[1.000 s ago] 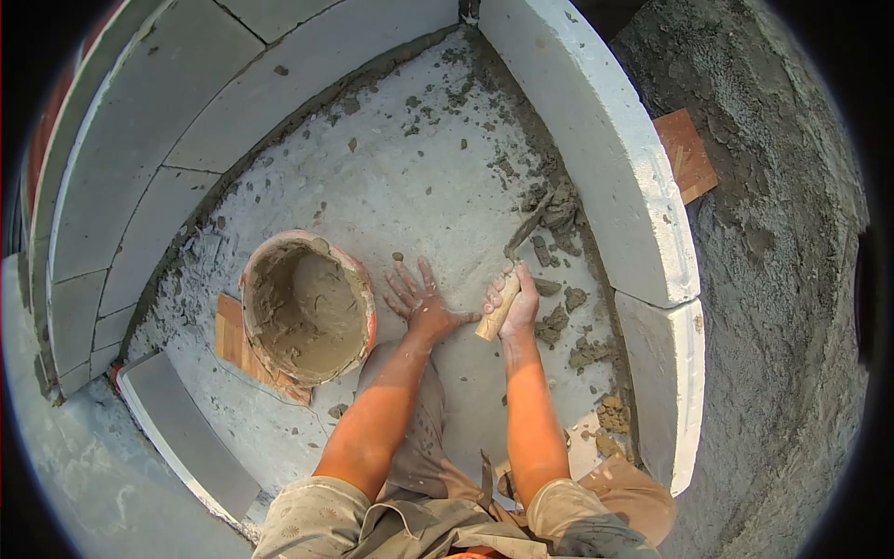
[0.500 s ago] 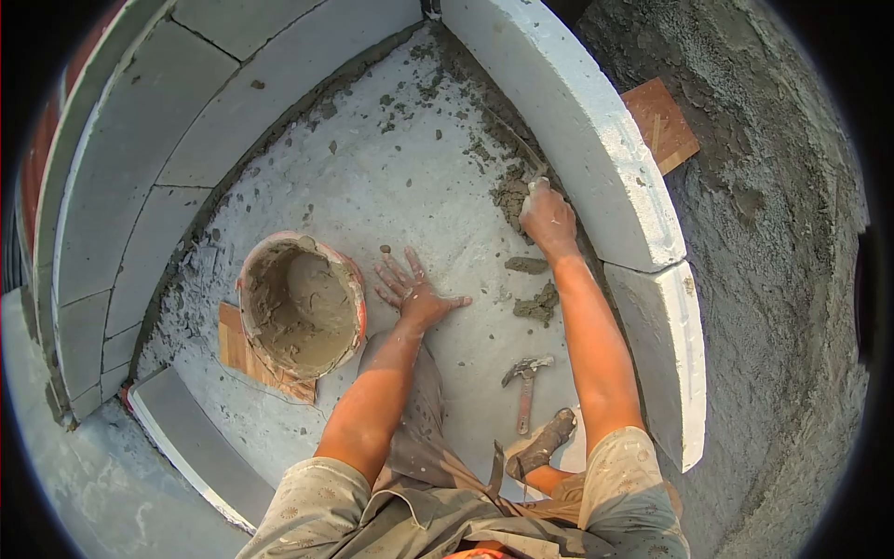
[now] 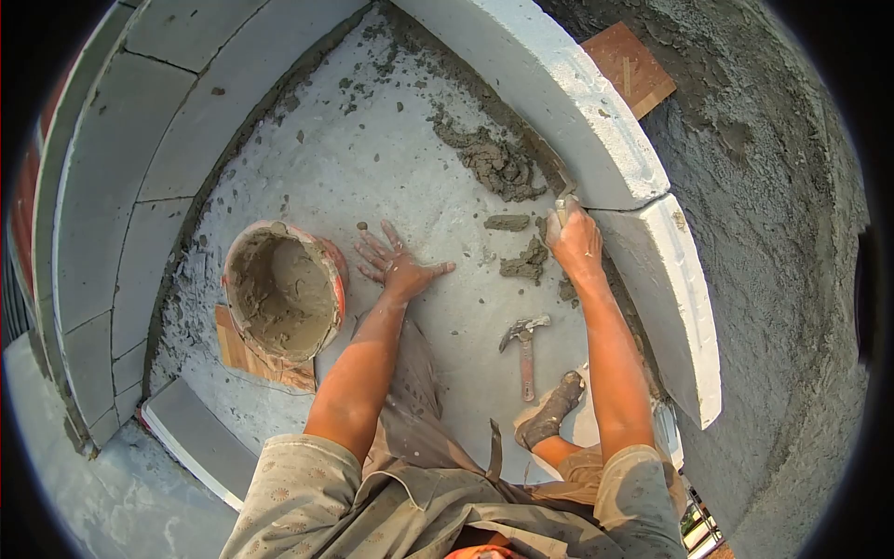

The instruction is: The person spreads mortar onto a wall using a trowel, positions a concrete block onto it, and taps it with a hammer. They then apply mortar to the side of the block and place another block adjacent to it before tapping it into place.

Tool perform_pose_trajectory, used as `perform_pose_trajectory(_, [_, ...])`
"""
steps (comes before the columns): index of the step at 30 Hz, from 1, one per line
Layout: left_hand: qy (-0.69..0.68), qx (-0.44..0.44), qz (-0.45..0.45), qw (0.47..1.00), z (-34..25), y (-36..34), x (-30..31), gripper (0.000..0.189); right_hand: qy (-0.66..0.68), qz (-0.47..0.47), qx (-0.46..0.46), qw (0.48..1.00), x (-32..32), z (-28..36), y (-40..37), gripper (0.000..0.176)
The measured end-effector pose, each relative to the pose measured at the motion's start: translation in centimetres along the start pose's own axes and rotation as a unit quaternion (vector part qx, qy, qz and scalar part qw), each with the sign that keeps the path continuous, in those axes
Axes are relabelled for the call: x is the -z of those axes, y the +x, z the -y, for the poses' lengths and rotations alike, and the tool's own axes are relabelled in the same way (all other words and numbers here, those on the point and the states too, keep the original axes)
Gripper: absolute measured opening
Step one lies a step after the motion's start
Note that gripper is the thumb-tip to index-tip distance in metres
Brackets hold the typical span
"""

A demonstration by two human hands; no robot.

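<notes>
Inside a curved enclosure of pale blocks, the concrete floor [image 3: 410,168] is grey and dusty, strewn with mortar crumbs and narrowing toward the far corner. The left block wall [image 3: 121,196] shows several courses with dark joints; the right block wall [image 3: 596,130] is a low row of blocks with a thick white top edge. Beyond it lies rough grey ground [image 3: 782,298] with a brown board [image 3: 629,70]. An orange-rimmed bucket [image 3: 340,279] of wet mortar stands partly on a wooden board [image 3: 240,347], and a claw hammer [image 3: 527,359] lies near a foot [image 3: 556,410].

Compared with half a second ago, the right hand [image 3: 577,244] has come back along the wall base toward the body, near the joint between two blocks, and the mortar heap [image 3: 503,168] it was covering is now exposed. The left hand [image 3: 402,272] stays planted, palm down, fingers fanned wide on the floor beside the bucket.

The right hand is closed around the pale handle of a trowel [image 3: 561,211], which is at the foot of the right wall. Its long axis runs roughly along that base, the blade end pointing away from the person and slightly left; the hand hides most of the handle.
</notes>
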State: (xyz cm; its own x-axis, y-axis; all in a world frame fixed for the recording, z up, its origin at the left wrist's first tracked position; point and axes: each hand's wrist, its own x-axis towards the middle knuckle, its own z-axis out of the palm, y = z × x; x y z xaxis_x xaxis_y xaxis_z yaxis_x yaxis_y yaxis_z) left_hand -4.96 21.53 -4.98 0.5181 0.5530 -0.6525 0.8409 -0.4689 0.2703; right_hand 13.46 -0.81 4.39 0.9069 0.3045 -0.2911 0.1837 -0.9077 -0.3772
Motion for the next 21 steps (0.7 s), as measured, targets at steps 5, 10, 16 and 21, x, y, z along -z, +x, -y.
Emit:
perform_pose_trajectory(5, [-0.011,-0.016,-0.008,1.000,-0.4,0.6,0.3,0.162,-0.017,0.048,-0.006,0.999,-3.5,-2.5,-1.1,0.037])
perform_pose_trajectory(10, [-0.007,-0.024,-0.020,0.999,0.5,0.2,-0.4,0.161,-0.043,0.018,-0.031,0.998,-2.0,-9.2,-6.5,0.035])
perform_pose_trajectory(16, [-0.004,-0.027,-0.020,0.999,0.5,0.3,-0.6,0.161,-0.015,-0.014,0.004,1.000,0.6,-15.9,-13.9,0.034])
perform_pose_trajectory(21, [0.012,-0.029,-0.016,0.999,-0.2,0.4,-0.1,0.160,-0.070,0.037,-0.119,0.990,-0.5,-21.3,-18.9,0.036])
